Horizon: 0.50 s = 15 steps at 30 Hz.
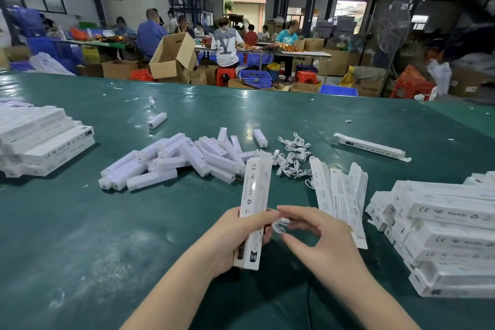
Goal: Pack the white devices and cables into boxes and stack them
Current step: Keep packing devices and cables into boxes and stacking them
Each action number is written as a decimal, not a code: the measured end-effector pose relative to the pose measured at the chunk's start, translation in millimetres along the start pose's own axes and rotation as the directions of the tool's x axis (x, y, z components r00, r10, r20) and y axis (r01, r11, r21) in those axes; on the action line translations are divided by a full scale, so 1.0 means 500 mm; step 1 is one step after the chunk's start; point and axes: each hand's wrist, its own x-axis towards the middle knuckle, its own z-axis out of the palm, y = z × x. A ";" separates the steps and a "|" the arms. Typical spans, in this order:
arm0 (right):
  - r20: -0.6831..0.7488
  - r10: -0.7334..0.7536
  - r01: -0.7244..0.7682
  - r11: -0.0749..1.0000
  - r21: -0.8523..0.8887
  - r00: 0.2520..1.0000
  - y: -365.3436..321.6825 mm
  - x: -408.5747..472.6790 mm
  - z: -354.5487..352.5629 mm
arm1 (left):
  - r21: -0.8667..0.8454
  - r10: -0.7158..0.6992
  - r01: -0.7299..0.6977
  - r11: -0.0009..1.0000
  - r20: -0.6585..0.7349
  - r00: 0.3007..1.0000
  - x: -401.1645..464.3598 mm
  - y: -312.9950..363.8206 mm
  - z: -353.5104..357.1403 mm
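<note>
My left hand (235,238) grips a long white box (253,209) held upright over the green table (107,236), its top flap open. Beside it my right hand (316,236) pinches a coiled white cable (280,225) between thumb and fingers, close to the box's side. A heap of white devices (176,161) lies ahead on the left. Loose white cables (293,158) are piled ahead of the box. Flat unfilled boxes (340,193) fan out to the right of my hands.
Stacks of white boxes stand at the far left (40,139) and at the right (439,236). One long box (371,146) lies alone at the back right. Beyond the table, people sit at benches among cardboard cartons (171,56) and blue crates (255,78).
</note>
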 end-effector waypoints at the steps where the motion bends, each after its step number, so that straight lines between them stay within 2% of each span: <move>1: -0.003 -0.007 0.007 1.000 0.000 1.000 -0.001 0.000 -0.002 | 0.003 0.019 -0.019 1.000 0.000 1.000 0.000 0.001 -0.001; 6: -0.033 -0.037 0.036 0.999 -0.015 0.999 -0.001 -0.004 0.008 | 0.019 0.121 -0.120 0.993 -0.054 0.991 -0.001 0.002 -0.002; 9: -0.071 -0.022 0.028 0.996 0.082 0.997 0.001 -0.005 0.018 | 0.014 0.148 -0.147 0.989 -0.092 0.985 -0.001 0.002 0.001; 15: -0.042 0.024 -0.015 0.978 0.208 0.999 0.000 -0.002 0.018 | -0.032 0.113 -0.116 0.993 -0.091 0.989 -0.001 -0.003 0.006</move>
